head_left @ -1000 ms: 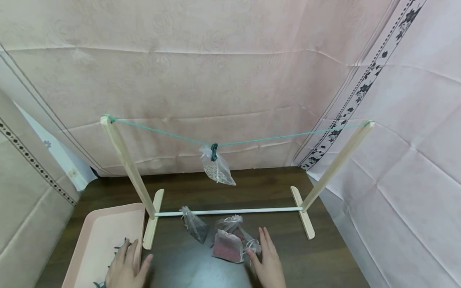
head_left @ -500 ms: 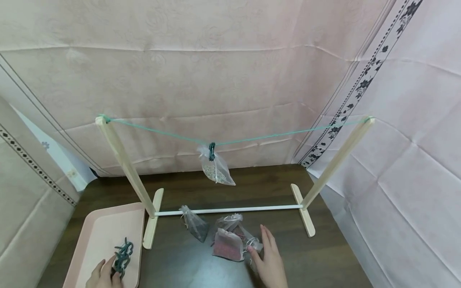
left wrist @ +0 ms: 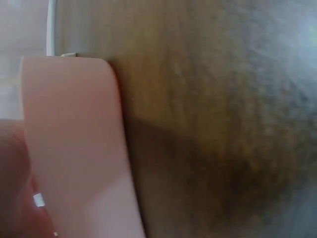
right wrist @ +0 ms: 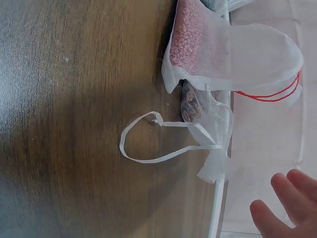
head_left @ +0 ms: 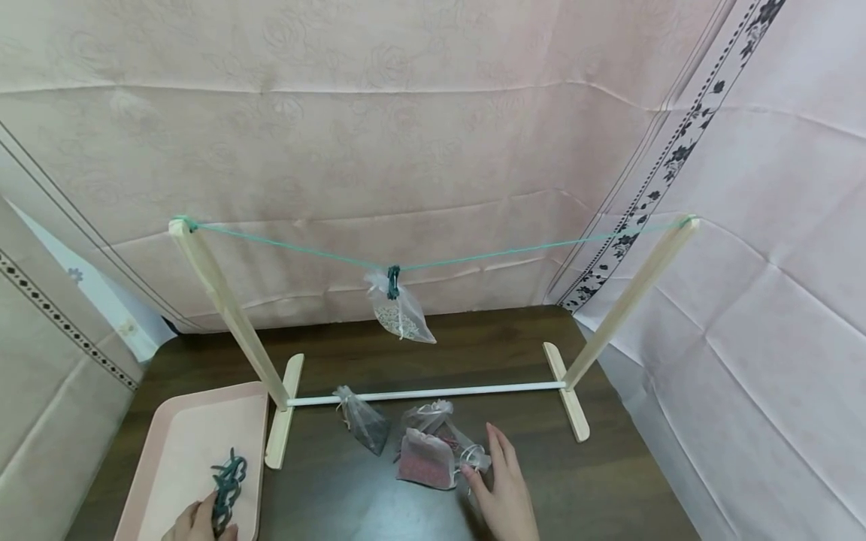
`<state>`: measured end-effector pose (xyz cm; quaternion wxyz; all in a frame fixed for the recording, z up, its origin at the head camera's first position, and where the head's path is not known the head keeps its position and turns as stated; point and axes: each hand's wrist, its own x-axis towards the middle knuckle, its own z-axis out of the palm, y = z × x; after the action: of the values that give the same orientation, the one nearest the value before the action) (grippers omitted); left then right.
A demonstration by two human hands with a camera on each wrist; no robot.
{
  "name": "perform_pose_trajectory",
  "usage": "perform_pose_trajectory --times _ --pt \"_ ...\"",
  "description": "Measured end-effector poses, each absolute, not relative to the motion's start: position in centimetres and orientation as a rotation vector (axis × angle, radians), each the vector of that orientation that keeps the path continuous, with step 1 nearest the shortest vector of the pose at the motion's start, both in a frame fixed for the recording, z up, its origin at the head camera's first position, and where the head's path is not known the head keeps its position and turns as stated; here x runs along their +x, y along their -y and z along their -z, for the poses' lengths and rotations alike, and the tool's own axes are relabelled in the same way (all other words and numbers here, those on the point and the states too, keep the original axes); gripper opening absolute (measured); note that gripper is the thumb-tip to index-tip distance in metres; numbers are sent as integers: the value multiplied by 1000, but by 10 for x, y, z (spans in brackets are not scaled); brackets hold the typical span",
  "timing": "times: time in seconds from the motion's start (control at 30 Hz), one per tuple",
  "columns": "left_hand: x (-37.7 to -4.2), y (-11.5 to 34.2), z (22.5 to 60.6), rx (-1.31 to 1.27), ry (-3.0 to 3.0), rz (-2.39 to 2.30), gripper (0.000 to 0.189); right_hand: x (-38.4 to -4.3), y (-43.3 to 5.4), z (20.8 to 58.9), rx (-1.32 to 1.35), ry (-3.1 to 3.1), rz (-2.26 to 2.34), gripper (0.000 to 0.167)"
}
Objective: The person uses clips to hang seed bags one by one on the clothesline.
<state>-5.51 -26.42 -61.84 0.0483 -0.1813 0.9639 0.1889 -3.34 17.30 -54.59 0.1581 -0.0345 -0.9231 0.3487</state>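
My left hand (head_left: 199, 522) is over the pink tray at lower left. Its finger and thumb lie at the near end of a pile of dark green clips (head_left: 228, 481); whether they pinch one is hidden. In the right wrist view, my right hand (right wrist: 290, 208) has its fingers spread, apart from the gauze bags. Beside it lie a bag with pink-red filling (head_left: 426, 460) and a sheer bag with a white drawstring (right wrist: 205, 134). A dark-filled bag (head_left: 365, 424) lies further left. Another bag, holding pale grains (head_left: 399, 312), hangs from the green line by a dark green clip (head_left: 393, 282).
A wooden stand with a left post (head_left: 230, 312) and a right post (head_left: 629, 300) carries the green line (head_left: 507, 254). A white rod (head_left: 433, 393) joins its feet low down. The pink tray (head_left: 158, 432) stands left of the stand, and patterned cloth (head_left: 406, 165) hangs behind.
My left hand has drawn back toward me from over the clips, and its finger and thumb have come to their near end. My right hand stays beside the bags. The view has shifted slightly.
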Motion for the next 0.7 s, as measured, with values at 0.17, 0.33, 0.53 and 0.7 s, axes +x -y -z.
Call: perform_pose_trajectory --times 0.17,0.33,0.53,0.7 --pt "-55 263 618 -548 -3020 -584 59 -33 -172 545 -89 2642 -997 72" --pt "-57 265 618 -536 -3009 -559 57 -33 -171 550 -72 2651 -966 72" --pt "-58 266 621 -635 -2934 -582 63 -34 -171 554 -59 2633 -968 72" --pt "-58 264 618 -643 -2900 -616 69 -33 -173 556 -56 2630 -962 73"
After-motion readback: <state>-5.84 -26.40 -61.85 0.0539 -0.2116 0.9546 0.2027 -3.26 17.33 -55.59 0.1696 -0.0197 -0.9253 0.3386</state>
